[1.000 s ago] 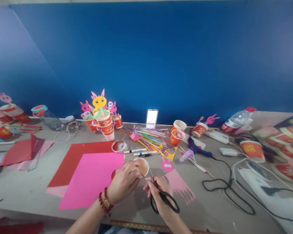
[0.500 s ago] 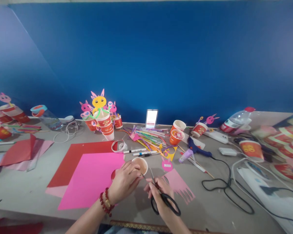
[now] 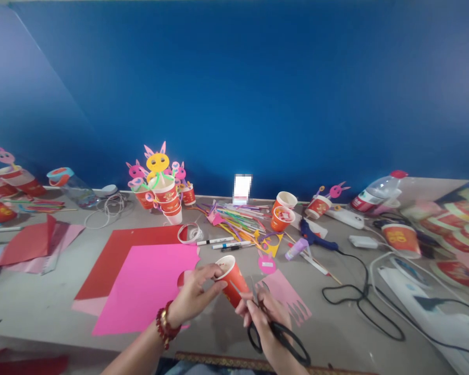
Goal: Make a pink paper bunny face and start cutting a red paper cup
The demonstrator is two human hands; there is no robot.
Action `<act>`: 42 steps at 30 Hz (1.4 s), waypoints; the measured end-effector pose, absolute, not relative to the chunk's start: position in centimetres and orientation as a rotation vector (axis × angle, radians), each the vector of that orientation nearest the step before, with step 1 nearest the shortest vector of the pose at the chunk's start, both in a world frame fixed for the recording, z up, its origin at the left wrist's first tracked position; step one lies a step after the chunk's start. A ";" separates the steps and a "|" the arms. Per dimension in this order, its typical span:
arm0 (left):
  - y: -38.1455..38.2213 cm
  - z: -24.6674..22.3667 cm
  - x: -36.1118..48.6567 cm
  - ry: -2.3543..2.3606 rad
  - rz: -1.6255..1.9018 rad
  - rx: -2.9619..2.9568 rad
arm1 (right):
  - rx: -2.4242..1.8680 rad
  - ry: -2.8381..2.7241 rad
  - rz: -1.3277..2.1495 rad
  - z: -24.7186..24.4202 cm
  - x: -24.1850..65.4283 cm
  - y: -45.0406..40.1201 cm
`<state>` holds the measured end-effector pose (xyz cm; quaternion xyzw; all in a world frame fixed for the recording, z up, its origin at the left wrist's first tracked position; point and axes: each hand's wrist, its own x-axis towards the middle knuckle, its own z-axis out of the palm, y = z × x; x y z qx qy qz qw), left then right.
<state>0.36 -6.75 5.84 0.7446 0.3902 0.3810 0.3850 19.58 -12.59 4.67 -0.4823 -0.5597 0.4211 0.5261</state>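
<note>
A red paper cup (image 3: pixel 236 279) is tilted between my hands, its white mouth turned up and to the left. My left hand (image 3: pixel 195 292) grips it at the rim, fingers over the edge and thumb on the outer wall. Black-handled scissors (image 3: pixel 290 341) are held in my right hand (image 3: pixel 269 312), their blades apart and pointing up beside the cup. Fingers of that hand also appear to touch the cup's lower end. To the right lies a pink paper piece with a fringed edge (image 3: pixel 285 294), below a small pink rabbit-head cutout (image 3: pixel 267 263).
Pink paper (image 3: pixel 140 291) overlaps red paper (image 3: pixel 113 255) on the left. Coloured pipe cleaners (image 3: pixel 242 219) and markers (image 3: pixel 230 245) lie behind. A glue gun (image 3: pixel 316 237) trails a black cord at right. Decorated cups (image 3: pixel 166 192), a bottle (image 3: pixel 379 192) and a power strip (image 3: pixel 418 307) stand around.
The cup has tipped from mouth toward me to lying slanted, showing its red side. My left hand has opened slightly around the rim; my right hand with the scissors has shifted right.
</note>
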 end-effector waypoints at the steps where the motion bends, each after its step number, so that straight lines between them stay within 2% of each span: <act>1: -6.8 5.9 0.4 0.986 0.977 1.891 | -1.149 -1.341 1.008 4.6 19.5 -12.6; 42: -6.6 5.6 0.3 0.962 1.040 1.976 | -1.172 -1.320 1.055 5.4 19.1 -12.1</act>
